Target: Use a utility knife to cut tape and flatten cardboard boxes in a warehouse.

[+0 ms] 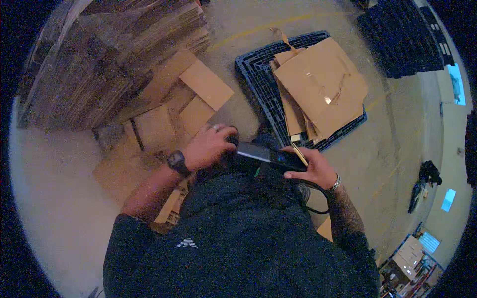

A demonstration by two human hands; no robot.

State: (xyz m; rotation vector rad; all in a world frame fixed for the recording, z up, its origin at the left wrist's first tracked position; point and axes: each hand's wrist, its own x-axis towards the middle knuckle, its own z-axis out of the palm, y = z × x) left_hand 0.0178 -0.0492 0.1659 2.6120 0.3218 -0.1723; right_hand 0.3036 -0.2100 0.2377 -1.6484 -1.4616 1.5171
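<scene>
Black device [259, 153], slim, pale stripe along its near edge: at waist height in front of the black shirt [238, 233], between the two hands. Long axis runs crosswise, left to right, right end slightly closer to the body. Left hand [212, 147] at the left end, right hand [316, 170] at the right; neither is nearer, both on it.

Left grip: fingers curled, pinching the left end; underside hidden. Right grip: pinching the right end, fingers on the far side, thumb on the near side. A narrow gold-edged strip [300, 155] shows at the right fingers; can't tell if it's part of the device or separate.

Key relation: device spans the gap between the grips, so any tilt or turn would depend on both hands. Black cable [324, 204] loops beside the right wrist, on the body side; where it joins is unclear, could snag there.

Beyond, well apart: pallet [250, 69] with flattened cardboard [323, 84] ahead-right, loose cardboard pieces [206, 84] ahead-left on the floor.
</scene>
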